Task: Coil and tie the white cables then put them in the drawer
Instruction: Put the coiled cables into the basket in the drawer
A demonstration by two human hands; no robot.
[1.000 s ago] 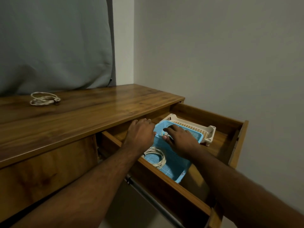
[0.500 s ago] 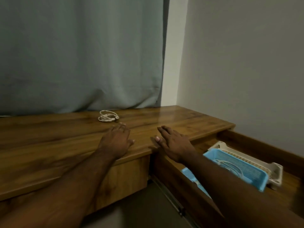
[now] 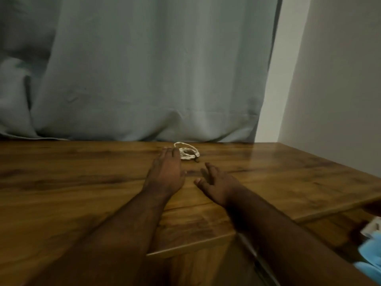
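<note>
Nearest, at about five o'clock in the view, a corner of a blue basket point(image 3: 370, 256) shows in the open drawer point(image 3: 334, 230), blurred, with a pale edge of something just behind it; what lies inside cannot be told. Both forearms reach from the bottom edge up over the wooden bench point(image 3: 82, 182).

The right hand point(image 3: 216, 182) hovers near the centre of the view, palm down, its fingers point(image 3: 210, 169) spread and straight, holding nothing. Whether it touches the wood cannot be told. Just beside it, toward nine o'clock, the left hand point(image 3: 166, 172) stretches further forward, fingers straight and together, also holding nothing.

The coiled white cable point(image 3: 187, 152) lies on the bench at about twelve o'clock from the hands, near the back edge. The left fingertips overlap the coil's left side in the view; whether they touch it is unclear. A small dark piece sits at the coil's near right edge.

Behind the bench hangs a grey-green curtain point(image 3: 144, 69), and a pale wall point(image 3: 329, 79) stands at two o'clock.
</note>
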